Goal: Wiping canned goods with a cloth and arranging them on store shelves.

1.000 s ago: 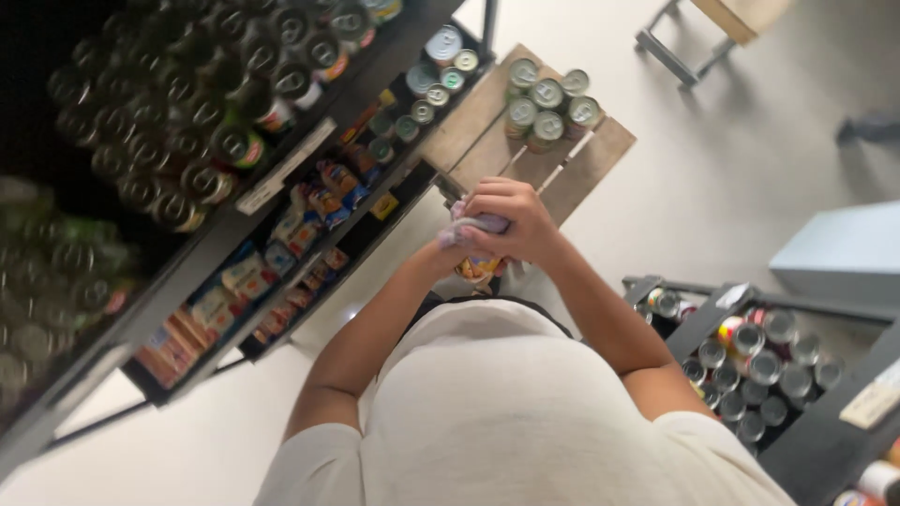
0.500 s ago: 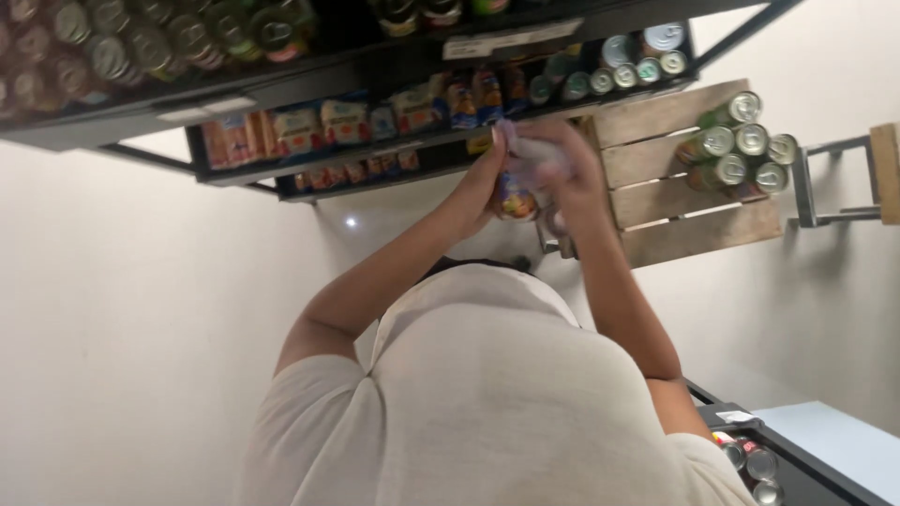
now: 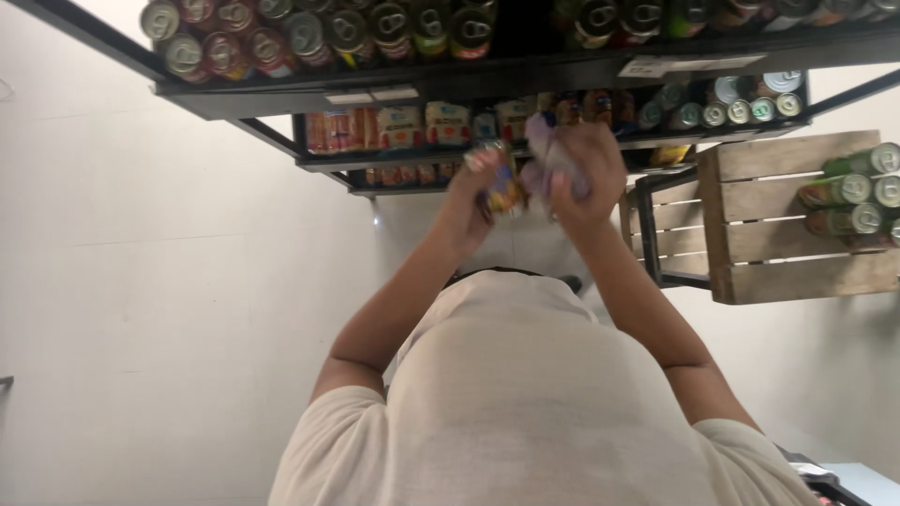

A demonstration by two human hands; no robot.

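Since 0.5 s ago the view has swung, and both hands sit lower and more central before the black shelf rack (image 3: 487, 77).

Left hand (image 3: 473, 192): closed around a small colourful can (image 3: 502, 187).

Right hand (image 3: 577, 164): closed on a pale crumpled cloth (image 3: 548, 159) beside the can.

Containers: the rack holds rows of cans and packets; the wooden crate (image 3: 750, 225) carries green cans (image 3: 848, 192).
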